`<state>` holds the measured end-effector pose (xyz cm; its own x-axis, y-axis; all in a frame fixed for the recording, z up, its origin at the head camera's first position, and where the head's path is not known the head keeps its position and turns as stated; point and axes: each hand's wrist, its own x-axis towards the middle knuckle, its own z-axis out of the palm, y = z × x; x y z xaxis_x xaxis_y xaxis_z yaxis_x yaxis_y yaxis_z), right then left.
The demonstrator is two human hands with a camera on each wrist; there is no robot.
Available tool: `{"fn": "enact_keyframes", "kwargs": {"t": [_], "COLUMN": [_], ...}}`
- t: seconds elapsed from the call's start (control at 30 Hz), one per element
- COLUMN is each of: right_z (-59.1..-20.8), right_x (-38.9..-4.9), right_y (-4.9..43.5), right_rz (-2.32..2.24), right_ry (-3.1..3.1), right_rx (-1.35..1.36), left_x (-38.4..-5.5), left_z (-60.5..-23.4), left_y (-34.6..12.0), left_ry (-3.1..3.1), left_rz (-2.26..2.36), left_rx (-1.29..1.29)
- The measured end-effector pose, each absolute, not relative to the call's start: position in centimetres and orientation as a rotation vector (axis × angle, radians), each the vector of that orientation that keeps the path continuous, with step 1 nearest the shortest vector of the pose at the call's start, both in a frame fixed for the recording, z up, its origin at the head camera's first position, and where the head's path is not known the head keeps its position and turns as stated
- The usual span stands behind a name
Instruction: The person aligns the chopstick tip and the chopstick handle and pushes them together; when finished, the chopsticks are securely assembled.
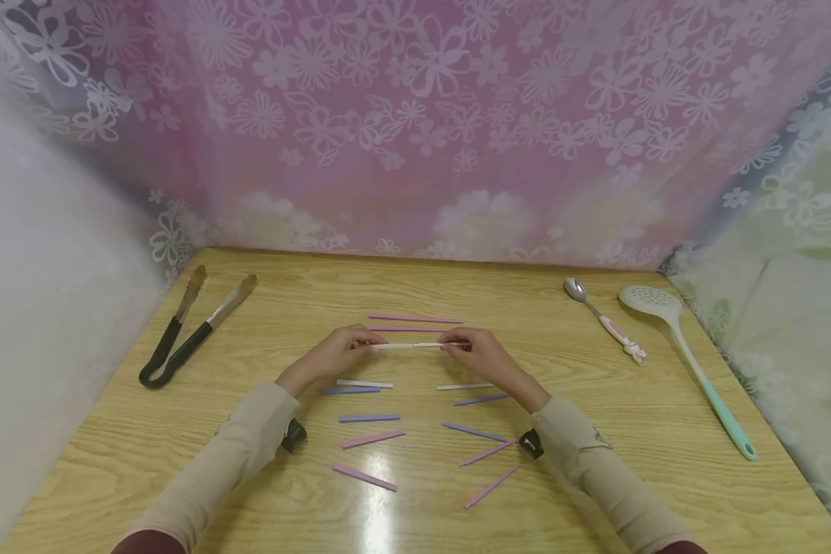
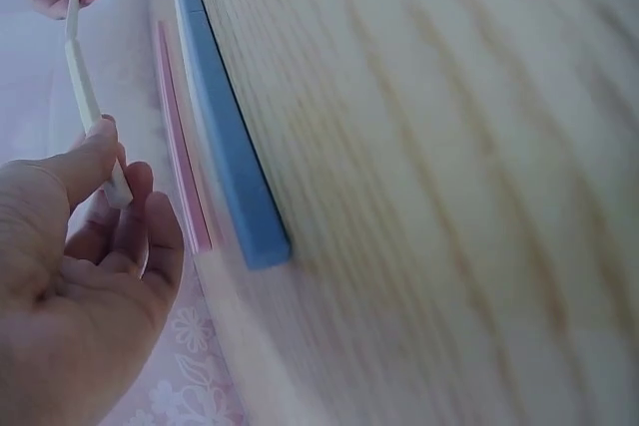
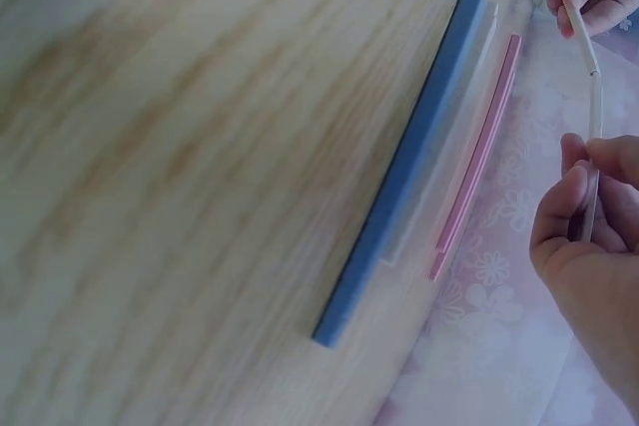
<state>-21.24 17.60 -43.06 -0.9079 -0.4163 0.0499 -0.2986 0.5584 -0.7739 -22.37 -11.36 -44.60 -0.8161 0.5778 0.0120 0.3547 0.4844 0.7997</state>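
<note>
My left hand (image 1: pixel 342 350) and right hand (image 1: pixel 481 355) hold a thin white chopstick (image 1: pixel 408 345) level between them, one at each end. It is made of two halves that meet near the middle. In the left wrist view the thumb and fingers pinch the thicker half (image 2: pixel 82 87); in the right wrist view the other hand pinches the thinner half (image 3: pixel 596 107). A slight bend shows at the joint. Just beyond the hands lie two long pink chopsticks (image 1: pixel 415 318). Nearer, below the left hand, is a short white half (image 1: pixel 365 383), and below the right another (image 1: pixel 464 386).
Blue halves (image 1: pixel 369 418) and pink halves (image 1: pixel 364 477) lie in a left column, with matching thinner pieces (image 1: pixel 474 432) on the right. Black-handled tongs (image 1: pixel 187 338) rest at the left. A bunny-handled spoon (image 1: pixel 605 319) and a slotted skimmer (image 1: pixel 689 362) lie at the right.
</note>
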Motion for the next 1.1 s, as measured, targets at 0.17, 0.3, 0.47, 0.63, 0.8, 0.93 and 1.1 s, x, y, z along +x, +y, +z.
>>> {"fn": "enact_keyframes", "kwargs": {"t": [0.17, 0.3, 0.47, 0.63, 0.8, 0.93, 1.1], "right_z": [-43.1, -43.1, -43.1, -43.1, -43.1, -42.9, -42.5], "right_x": [-21.2, -21.1, -21.0, -20.9, -20.7, -20.5, -20.2], "right_y": [17.4, 17.1, 16.9, 16.8, 16.8, 16.8, 16.4], "right_rz": [-1.304, -1.308, -1.317, -1.332, -1.376, -1.401, -1.426], "right_ry": [2.631, 2.643, 2.671, 2.698, 2.740, 2.772, 2.807], "right_rx": [-0.613, -0.607, -0.627, -0.637, -0.695, -0.768, -0.833], "left_x": [-22.3, -22.2, -22.1, -21.8, -21.6, -21.4, -21.1], "left_z": [-44.4, -44.3, -44.3, -44.0, -43.6, -43.7, -43.7], "left_y": [-11.4, -11.4, -11.2, -10.8, -10.4, -10.3, -9.9], "left_ry": [2.475, 2.473, 2.470, 2.488, 2.507, 2.538, 2.620], "left_rz": [1.251, 1.249, 1.261, 1.283, 1.337, 1.368, 1.420], "left_rx": [0.823, 0.823, 0.812, 0.749, 0.709, 0.749, 0.802]}}
